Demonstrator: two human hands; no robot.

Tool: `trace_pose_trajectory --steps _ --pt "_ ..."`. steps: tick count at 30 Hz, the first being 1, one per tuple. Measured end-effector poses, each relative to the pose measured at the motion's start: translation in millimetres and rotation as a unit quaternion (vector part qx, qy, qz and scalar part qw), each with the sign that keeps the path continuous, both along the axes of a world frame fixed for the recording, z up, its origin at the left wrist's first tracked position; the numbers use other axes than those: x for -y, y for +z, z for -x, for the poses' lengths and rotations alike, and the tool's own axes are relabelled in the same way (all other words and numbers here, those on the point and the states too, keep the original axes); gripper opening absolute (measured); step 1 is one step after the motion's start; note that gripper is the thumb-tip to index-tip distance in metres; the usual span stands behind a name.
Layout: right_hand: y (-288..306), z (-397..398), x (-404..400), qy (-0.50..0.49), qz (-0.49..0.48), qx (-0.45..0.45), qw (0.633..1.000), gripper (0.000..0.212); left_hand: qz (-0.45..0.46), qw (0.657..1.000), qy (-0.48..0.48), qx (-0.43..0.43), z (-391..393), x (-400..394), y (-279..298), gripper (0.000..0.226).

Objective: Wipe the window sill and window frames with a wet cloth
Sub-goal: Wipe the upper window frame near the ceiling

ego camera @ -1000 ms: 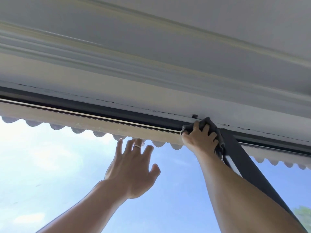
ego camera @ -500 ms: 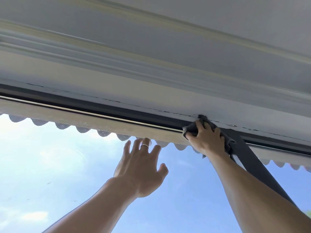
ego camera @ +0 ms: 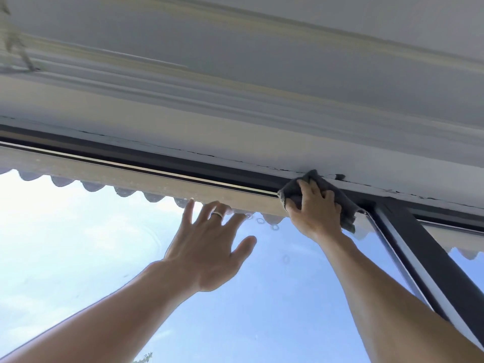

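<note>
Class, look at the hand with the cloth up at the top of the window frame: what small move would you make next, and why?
Probably slide the grey cloth leftward along the dark top rail. The right hand presses it at the corner beside the vertical bar, and a long stretch of rail runs on to the left. The left hand is spread flat against the glass, likely as a brace.

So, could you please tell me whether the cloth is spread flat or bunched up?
Bunched up. The dark cloth is wadded under the right hand, whose fingers curl over it, pressing it against the top frame.
</note>
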State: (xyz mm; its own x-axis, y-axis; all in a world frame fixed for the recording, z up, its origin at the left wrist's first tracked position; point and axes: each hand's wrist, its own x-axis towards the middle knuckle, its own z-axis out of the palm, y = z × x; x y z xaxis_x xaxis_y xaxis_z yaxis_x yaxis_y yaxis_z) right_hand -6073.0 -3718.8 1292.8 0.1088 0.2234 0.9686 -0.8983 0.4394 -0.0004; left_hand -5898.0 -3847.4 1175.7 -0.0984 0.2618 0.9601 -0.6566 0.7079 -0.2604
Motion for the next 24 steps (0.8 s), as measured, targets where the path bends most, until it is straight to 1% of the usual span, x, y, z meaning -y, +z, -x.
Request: trace_pose_trajectory --steps 1,2,4,5,6,7,9,10,11,12,14,15,16,17,19,21,22,24 --pt "-0.8 4.5 -5.7 -0.02 -0.015 0.013 1.0 0.059 -0.004 1.0 0.003 -0.004 -6.1 4.5 -0.1 0.087" --pt "-2.1 12.0 -13.1 -0.026 -0.01 0.044 0.999 0.062 -0.008 1.0 0.012 -0.007 -10.9 8.9 -0.9 0.088" --pt "-3.4 15.0 -17.8 -0.027 0.04 0.134 0.99 0.064 -0.011 0.999 0.033 -0.021 -23.0 18.7 -2.1 0.089" --pt "-3.0 8.1 -12.4 -0.032 0.048 0.155 0.986 0.064 -0.01 0.998 0.048 -0.028 -27.9 22.9 -2.4 0.089" --pt "-1.8 -5.0 -3.7 -0.037 0.031 0.146 0.988 0.064 -0.007 0.998 0.059 -0.034 -31.8 26.1 -2.4 0.088" --pt "-1.4 -20.1 7.2 -0.044 -0.005 0.114 0.992 0.063 -0.009 0.997 0.063 -0.038 -34.6 28.9 -2.8 0.088" --pt "-4.0 -39.7 24.7 -0.063 -0.081 0.04 0.994 0.061 -0.028 0.998 0.043 -0.039 -36.2 33.1 -3.3 0.089" --pt "-4.7 -42.8 27.1 -0.065 -0.099 0.02 0.993 0.06 -0.041 0.998 0.029 -0.036 -37.8 35.2 -4.8 0.09" --pt "-3.6 -39.4 23.8 -0.061 -0.096 0.022 0.993 0.061 -0.05 0.998 0.021 -0.031 -37.9 35.7 -5.9 0.092" --pt "-3.3 -36.2 21.5 -0.055 -0.068 0.044 0.995 0.063 -0.051 0.998 0.025 -0.025 -40.7 38.5 -7.6 0.092" --pt "-3.5 -31.1 20.3 -0.046 0.022 0.124 0.991 0.063 -0.039 0.998 0.041 -0.013 -45.7 42.0 -10.8 0.092" --pt "-2.7 -35.4 25.2 -0.042 0.049 0.155 0.986 0.062 -0.03 0.998 0.046 -0.007 -50.0 43.4 -11.6 0.091" --pt "-0.8 -45.4 32.8 -0.042 0.05 0.158 0.985 0.061 -0.027 0.998 0.048 -0.003 -54.1 44.5 -12.4 0.091" --pt "0.4 -59.7 43.9 -0.052 0.029 0.137 0.989 0.06 -0.027 0.998 0.05 -0.002 -59.4 47.7 -13.5 0.091" --pt "0.5 -74.9 56.5 -0.086 -0.033 0.067 0.994 0.06 -0.029 0.999 0.041 -0.005 -65.4 52.0 -13.6 0.091" --pt "1.7 -70.3 48.7 -0.102 -0.074 0.038 0.991 0.061 -0.035 0.999 0.024 -0.006 -72.3 57.2 -13.6 0.092" --pt "1.6 -61.4 39.5 -0.1 -0.07 0.048 0.991 0.061 -0.039 0.999 0.019 -0.007 -74.1 58.7 -13.5 0.092" --pt "-0.6 -53.5 30.1 -0.087 -0.019 0.114 0.99 0.061 -0.05 0.999 0.012 -0.007 -81.6 64.4 -12.1 0.093"
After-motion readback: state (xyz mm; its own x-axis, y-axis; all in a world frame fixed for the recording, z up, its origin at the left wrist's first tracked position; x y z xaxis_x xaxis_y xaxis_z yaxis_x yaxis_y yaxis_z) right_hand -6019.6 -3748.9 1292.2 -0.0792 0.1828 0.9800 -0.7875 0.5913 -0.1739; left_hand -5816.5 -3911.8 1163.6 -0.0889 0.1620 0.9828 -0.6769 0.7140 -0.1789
